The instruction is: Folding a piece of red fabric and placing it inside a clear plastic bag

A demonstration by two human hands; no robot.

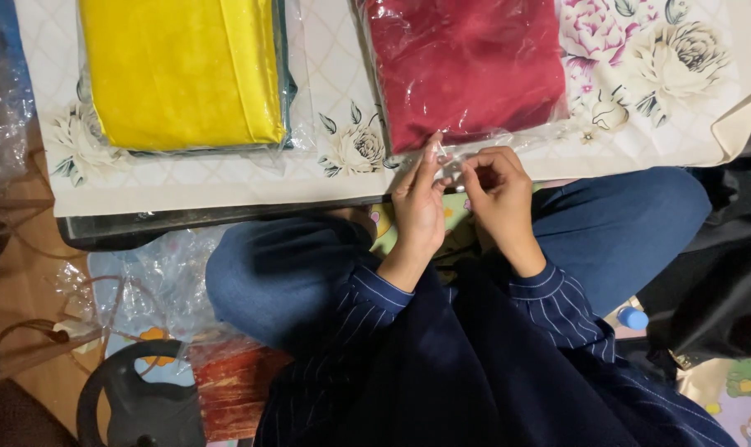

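- Both hands, left hand (418, 209) and right hand (495, 192), pinch the clear bag flap (475, 146) of the red cloth packet (466, 66) at the bench (226, 186) edge, twelve o'clock from them.
- Step, as I judge: sealing the flap; next calls for pressing it flat.
- Yellow cloth packet (181, 70) lies at ten o'clock.

Two bagged fabric packs on surface (226, 178): one pack (181, 70) upper left of frame, other pack (466, 66) upper centre-right. Both hands, left hand (419, 211) and right hand (498, 194), at second pack's near edge, frame centre.

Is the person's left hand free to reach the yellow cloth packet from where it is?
Probably yes: nothing lies between the left hand and the yellow cloth packet, but the hand is pinching the red packet's plastic flap.
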